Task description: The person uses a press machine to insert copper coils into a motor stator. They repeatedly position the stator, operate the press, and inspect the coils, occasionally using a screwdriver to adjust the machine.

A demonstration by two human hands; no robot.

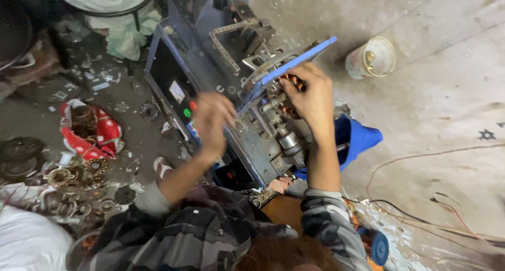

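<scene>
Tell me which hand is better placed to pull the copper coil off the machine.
Right, probably. The right hand already rests on the copper coil under the blue bar; the left hand sits lower, by the machine panel, away from it.

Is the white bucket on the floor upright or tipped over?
Tipped: the white bucket lies on its side, its open mouth facing sideways on the concrete floor.

Repair workshop, blue winding machine (252,108), scrap motor parts (73,181) on dusty concrete floor (436,123), loose wires (421,208)

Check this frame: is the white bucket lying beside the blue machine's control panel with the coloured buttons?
No, the white bucket sits on the concrete floor on the far side of the machine from the control panel.
</scene>
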